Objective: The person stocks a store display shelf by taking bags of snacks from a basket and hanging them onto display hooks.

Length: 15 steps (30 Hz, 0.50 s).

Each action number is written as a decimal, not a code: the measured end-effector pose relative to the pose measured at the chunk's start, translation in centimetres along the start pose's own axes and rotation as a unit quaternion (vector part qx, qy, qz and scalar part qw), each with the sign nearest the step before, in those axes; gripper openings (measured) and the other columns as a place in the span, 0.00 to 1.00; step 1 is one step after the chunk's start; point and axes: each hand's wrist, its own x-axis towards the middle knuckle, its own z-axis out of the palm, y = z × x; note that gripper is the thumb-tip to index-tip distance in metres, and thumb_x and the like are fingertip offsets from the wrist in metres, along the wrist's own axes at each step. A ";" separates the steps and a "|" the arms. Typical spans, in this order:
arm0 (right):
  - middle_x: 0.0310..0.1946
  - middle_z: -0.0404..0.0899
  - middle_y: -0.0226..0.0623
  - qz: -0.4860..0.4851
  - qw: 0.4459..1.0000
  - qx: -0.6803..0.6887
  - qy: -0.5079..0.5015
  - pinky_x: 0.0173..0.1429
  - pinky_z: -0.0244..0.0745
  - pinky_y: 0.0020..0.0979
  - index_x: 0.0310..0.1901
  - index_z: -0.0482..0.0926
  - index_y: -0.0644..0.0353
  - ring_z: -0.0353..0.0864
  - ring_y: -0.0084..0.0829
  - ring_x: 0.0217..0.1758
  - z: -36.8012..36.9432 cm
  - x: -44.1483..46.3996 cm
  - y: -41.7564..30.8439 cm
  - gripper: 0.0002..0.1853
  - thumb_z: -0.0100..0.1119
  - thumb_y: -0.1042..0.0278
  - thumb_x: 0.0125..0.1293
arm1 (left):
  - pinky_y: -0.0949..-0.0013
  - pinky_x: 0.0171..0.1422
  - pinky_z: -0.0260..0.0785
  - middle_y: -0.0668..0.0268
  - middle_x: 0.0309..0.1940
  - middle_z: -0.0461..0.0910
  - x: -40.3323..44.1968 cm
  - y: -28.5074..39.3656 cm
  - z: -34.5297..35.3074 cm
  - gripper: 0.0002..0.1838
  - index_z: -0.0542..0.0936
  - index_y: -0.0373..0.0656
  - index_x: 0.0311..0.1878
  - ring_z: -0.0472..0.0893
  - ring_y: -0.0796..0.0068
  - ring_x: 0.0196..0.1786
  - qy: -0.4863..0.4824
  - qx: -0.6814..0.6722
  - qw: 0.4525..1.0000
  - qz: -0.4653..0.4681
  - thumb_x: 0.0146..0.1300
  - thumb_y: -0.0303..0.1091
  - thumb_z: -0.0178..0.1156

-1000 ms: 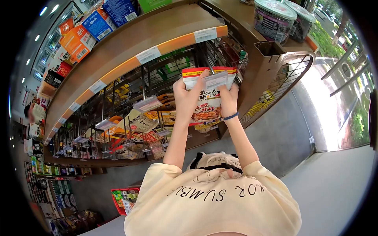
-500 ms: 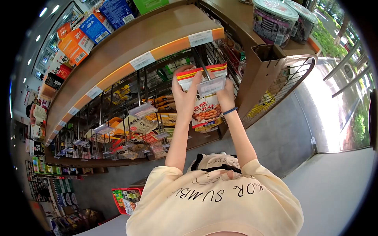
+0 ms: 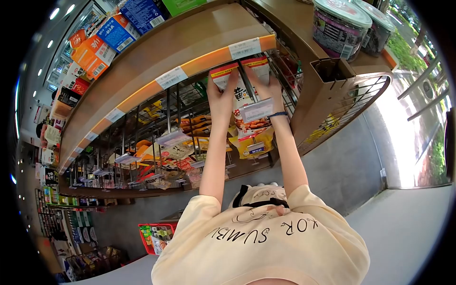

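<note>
My left hand (image 3: 222, 94) grips the left upper edge of a white snack packet (image 3: 241, 100) with a red and yellow top band. On the other side, my right hand (image 3: 269, 90) is closed on the packet's right upper edge; its fingertips are partly hidden. The packet sits upright on a metal display hook, and the hook's clear price tag holder (image 3: 256, 111) covers part of its front. Below it hangs a yellow packet (image 3: 255, 145), touched by neither hand.
A brown shelf edge with price labels (image 3: 172, 77) runs above the hooks. More hanging snack packets (image 3: 175, 151) are at the left. A shelf post (image 3: 327, 80) and plastic tubs (image 3: 339, 31) stand at the right. A red basket (image 3: 151, 237) holding goods is at lower left.
Both hands have pushed the white packet up and back along the hook, farther behind the price tag holder. More of the yellow packet below now shows.
</note>
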 end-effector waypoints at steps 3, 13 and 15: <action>0.29 0.79 0.34 0.007 1.000 -0.029 0.003 0.36 0.69 0.23 0.35 0.77 0.67 0.76 0.20 0.32 0.4 1.0 0.4 0.19 0.61 0.57 0.51 | 0.79 0.41 0.62 0.69 0.36 0.74 1.1 -1.3 -0.2 0.14 0.70 0.37 0.43 0.71 0.84 0.37 -0.023 -0.067 0.997 0.034 0.57 0.34 0.56; 0.30 0.78 0.37 -0.053 0.994 -0.076 0.058 0.38 0.69 0.24 0.36 0.75 0.67 0.76 0.23 0.34 2.0 3.5 0.9 0.20 0.61 0.56 0.50 | 0.79 0.37 0.64 0.69 0.35 0.74 4.3 -4.8 -0.4 0.11 0.71 0.37 0.43 0.73 0.85 0.36 0.022 -0.063 0.998 0.012 0.60 0.31 0.52; 0.30 0.78 0.40 -0.057 0.992 -0.090 0.064 0.38 0.69 0.26 0.36 0.75 0.67 0.77 0.27 0.34 2.0 4.3 1.8 0.20 0.61 0.56 0.49 | 0.79 0.36 0.65 0.68 0.35 0.74 4.8 -5.5 -0.4 0.13 0.69 0.35 0.45 0.73 0.84 0.36 0.023 -0.068 0.997 0.016 0.60 0.31 0.51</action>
